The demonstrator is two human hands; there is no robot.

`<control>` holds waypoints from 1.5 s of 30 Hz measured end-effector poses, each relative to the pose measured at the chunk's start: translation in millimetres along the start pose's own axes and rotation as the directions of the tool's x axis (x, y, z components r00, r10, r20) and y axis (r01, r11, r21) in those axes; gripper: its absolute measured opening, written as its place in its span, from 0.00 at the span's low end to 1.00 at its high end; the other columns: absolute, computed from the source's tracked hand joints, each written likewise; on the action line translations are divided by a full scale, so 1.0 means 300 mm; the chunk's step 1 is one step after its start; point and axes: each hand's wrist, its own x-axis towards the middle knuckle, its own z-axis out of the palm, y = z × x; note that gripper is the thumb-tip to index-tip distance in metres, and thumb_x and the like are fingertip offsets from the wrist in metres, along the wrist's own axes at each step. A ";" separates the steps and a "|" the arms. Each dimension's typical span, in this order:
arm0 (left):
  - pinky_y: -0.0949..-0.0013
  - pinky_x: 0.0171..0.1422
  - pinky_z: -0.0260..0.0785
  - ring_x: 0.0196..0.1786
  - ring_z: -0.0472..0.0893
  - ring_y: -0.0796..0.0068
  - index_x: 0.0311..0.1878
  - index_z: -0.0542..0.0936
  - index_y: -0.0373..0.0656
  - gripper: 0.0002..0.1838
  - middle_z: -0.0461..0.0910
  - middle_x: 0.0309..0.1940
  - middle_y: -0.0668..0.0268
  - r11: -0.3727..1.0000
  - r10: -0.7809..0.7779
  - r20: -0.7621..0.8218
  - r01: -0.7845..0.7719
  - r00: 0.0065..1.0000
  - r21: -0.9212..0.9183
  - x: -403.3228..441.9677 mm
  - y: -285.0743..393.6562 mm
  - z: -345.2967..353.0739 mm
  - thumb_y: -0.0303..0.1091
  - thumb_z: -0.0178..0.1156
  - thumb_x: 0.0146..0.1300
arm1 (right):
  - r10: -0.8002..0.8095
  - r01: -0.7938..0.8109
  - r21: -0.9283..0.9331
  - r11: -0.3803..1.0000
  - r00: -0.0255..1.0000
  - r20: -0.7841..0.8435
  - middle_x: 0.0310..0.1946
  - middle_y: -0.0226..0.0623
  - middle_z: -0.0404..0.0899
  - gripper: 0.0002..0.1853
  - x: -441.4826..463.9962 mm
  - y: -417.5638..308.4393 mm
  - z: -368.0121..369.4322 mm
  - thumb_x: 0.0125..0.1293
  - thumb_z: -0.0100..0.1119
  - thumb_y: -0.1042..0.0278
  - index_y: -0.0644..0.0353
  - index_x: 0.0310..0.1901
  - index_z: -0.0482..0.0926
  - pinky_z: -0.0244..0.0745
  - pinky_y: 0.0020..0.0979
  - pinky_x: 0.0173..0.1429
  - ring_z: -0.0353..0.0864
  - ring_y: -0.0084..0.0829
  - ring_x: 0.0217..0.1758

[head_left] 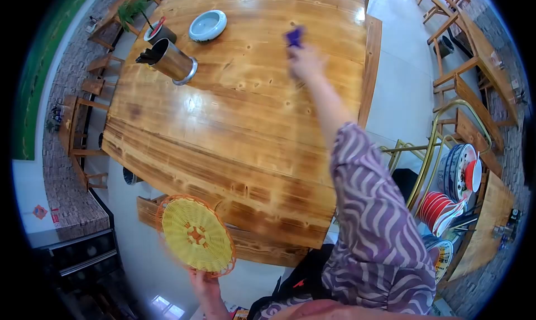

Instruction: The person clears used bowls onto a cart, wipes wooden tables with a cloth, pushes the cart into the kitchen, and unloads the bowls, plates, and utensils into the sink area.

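A wooden table (240, 113) fills the middle of the view. My right hand (306, 62) is stretched far over its right part, closed on a purple cloth (295, 36); the hand is blurred. Below the table's near edge, my left hand (205, 284) grips the bottom rim of a round yellow woven basket (196, 235) with an orange edge. The basket is tilted, with its face towards the camera.
On the table stand a metal holder (174, 62) with dark utensils, a pale blue bowl (207, 25) and a potted plant (161, 32). A bench (262, 250) runs along the near side. At right, a gold-framed cart holds stacked red-striped bowls (438, 211) and plates (458, 172).
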 end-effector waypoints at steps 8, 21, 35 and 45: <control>0.61 0.55 0.72 0.56 0.72 0.64 0.66 0.57 0.44 0.33 0.66 0.59 0.59 0.999 0.035 -0.078 -0.035 0.996 -0.006 0.327 -0.134 -0.547 0.20 0.51 0.55 | -0.314 0.325 -0.065 0.943 0.813 -0.491 0.40 0.47 0.76 0.14 -0.586 0.174 0.323 0.54 0.54 0.65 0.53 0.43 0.80 0.72 0.42 0.49 0.74 0.48 0.45; 0.69 0.31 0.76 0.32 0.79 0.70 0.47 0.67 0.39 0.17 0.76 0.39 0.59 0.997 0.043 0.087 -0.037 0.995 -0.067 0.346 0.183 0.166 0.19 0.50 0.53 | -0.717 0.686 0.372 0.625 0.693 -0.074 0.42 0.41 0.75 0.09 -0.999 -0.260 -0.290 0.49 0.58 0.72 0.54 0.35 0.79 0.69 0.40 0.51 0.72 0.43 0.48; 0.75 0.25 0.72 0.31 0.77 0.76 0.53 0.65 0.40 0.22 0.74 0.40 0.65 0.981 0.095 0.233 -0.131 0.968 0.145 1.341 0.098 1.432 0.18 0.46 0.52 | 0.397 0.240 0.629 0.740 0.599 -0.695 0.43 0.45 0.75 0.13 1.130 0.407 0.051 0.62 0.50 0.66 0.62 0.44 0.78 0.65 0.36 0.57 0.73 0.41 0.50; 0.69 0.55 0.69 0.50 0.76 0.68 0.57 0.64 0.33 0.26 0.73 0.51 0.60 0.944 0.123 0.244 -0.190 0.962 0.270 1.930 -0.042 1.902 0.16 0.44 0.49 | 0.129 -0.159 -0.152 0.976 0.973 -0.190 0.71 0.38 0.47 0.27 2.245 0.569 0.559 0.63 0.44 0.42 0.34 0.64 0.64 0.43 0.46 0.73 0.46 0.44 0.73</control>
